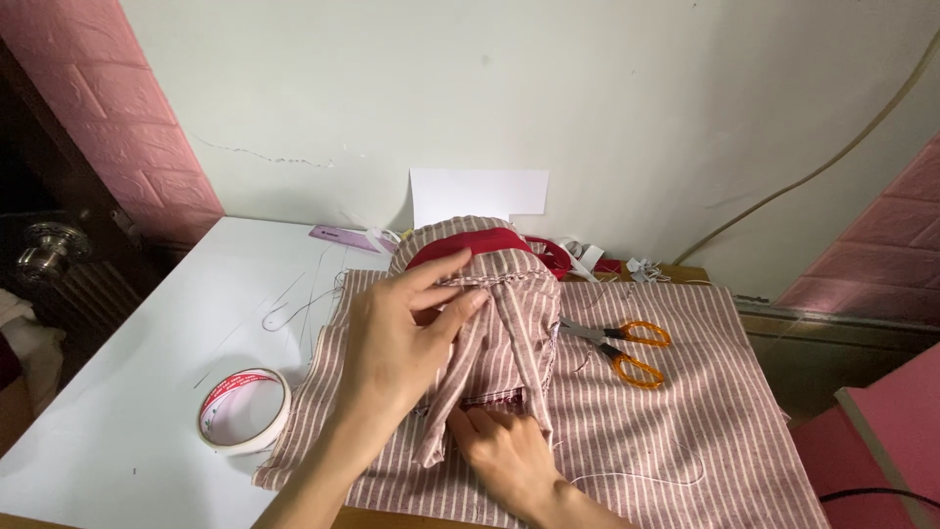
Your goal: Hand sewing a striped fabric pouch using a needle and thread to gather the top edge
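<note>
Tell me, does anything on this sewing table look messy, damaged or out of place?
Mostly small things: loose white threads trail across the white table, and the orange-handled scissors lie open on the striped fabric. A thin crack runs along the wall. Nothing looks spilled.

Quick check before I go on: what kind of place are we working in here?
Likely a home sewing corner. Both hands, left hand and right hand, work striped fabric on a white table, with orange-handled scissors, a tape roll and loose thread nearby.

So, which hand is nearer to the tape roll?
Left. The left hand rests on the striped cloth just right of the tape roll; the right hand is farther right, under the folded cloth.
</note>
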